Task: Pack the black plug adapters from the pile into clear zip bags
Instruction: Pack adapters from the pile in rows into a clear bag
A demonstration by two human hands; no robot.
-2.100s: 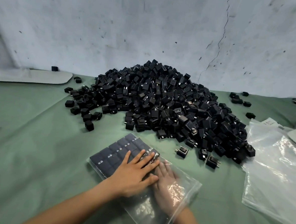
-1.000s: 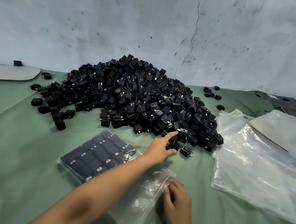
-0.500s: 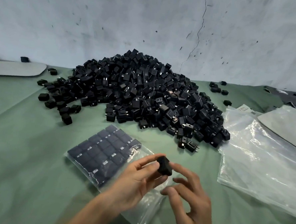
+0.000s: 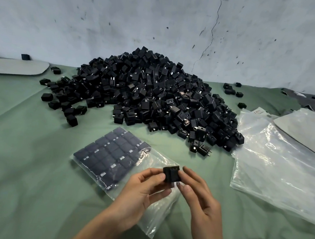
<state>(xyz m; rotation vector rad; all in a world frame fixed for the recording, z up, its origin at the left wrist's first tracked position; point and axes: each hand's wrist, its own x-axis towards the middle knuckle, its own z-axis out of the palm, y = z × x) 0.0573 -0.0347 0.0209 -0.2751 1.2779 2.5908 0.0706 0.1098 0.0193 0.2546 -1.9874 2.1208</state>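
One black plug adapter (image 4: 171,174) pinched between both hands, held above the surface (image 4: 30,167) on the near side of the pile (image 4: 150,96) and well apart from it. Left grip (image 4: 141,190) clenched on the adapter's left face with thumb and fingertips. Right grip (image 4: 201,201) grasping its right edge, forefinger on top, thumb below.

Directly beneath, also on the pile's near side, a clear zip bag (image 4: 156,217) lying flat on the green cloth. Far half filled with packed adapters (image 4: 110,153) laid flat in neat rows; near half bare plastic under the left wrist.

Two loose adapters (image 4: 200,148) just off the pile's near-right foot. To the pile's right, just beside its edge, a stack of empty zip bags (image 4: 279,163). Scattered strays (image 4: 72,119) left of the pile, a few more behind its right flank. Behind the pile, a pale cracked wall (image 4: 159,18).
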